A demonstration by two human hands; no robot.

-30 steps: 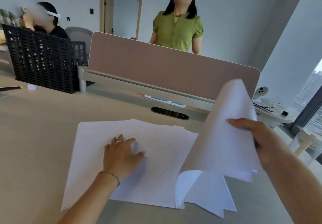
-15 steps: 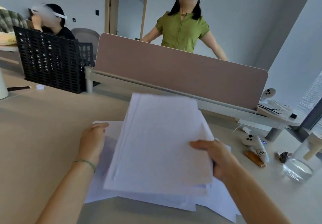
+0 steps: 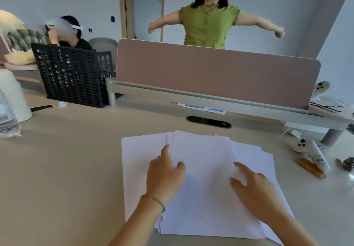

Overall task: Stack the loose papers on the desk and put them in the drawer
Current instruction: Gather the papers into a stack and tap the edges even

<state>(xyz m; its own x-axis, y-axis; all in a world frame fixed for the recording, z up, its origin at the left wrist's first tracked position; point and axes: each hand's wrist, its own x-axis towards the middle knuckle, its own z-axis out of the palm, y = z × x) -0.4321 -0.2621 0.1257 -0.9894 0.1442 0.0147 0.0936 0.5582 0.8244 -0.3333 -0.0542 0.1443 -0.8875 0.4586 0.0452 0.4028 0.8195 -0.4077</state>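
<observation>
Several white papers (image 3: 205, 192) lie in a loose, fanned pile on the beige desk (image 3: 63, 169), edges not aligned. My left hand (image 3: 164, 175) rests flat on the pile's left part, fingers spread, a ring and a thin bracelet on it. My right hand (image 3: 254, 190) presses flat on the right part, fingers apart. Neither hand grips a sheet. No drawer is visible.
A pink divider panel (image 3: 216, 73) and grey rail bound the desk's far side. A black mesh organiser (image 3: 72, 77) stands back left, a water bottle (image 3: 7, 119) and white cup (image 3: 13, 96) at the left edge. White controllers (image 3: 310, 150) lie right. Two people are behind.
The bundle my right hand was holding up now lies on the pile. Both hands have come down flat on the papers. The person in green has spread both arms.
</observation>
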